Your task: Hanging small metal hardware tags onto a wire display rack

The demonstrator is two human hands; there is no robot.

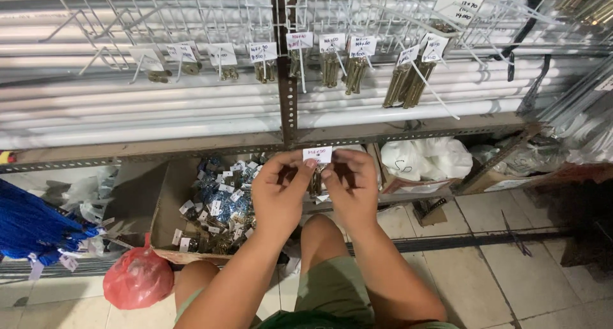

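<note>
Both hands are raised in front of a metal shelf. My left hand (279, 192) and my right hand (353, 185) together pinch a small clear packet of brass-coloured hardware (315, 181) topped with a white paper tag (317, 154). The fingertips of both hands meet at the tag's lower edge. Directly below and left of the hands, an open cardboard box (167, 204) holds several similar tagged packets. My bare knees show beneath my forearms.
A white wire rack (211, 22) above carries hanging brass packets with white tags (262, 51). White pipes (159, 112) lie on the shelf. A red plastic bag (137, 279) and blue rope (32, 224) sit left; white bags (428, 157) lie right. Tiled floor (498, 271) below.
</note>
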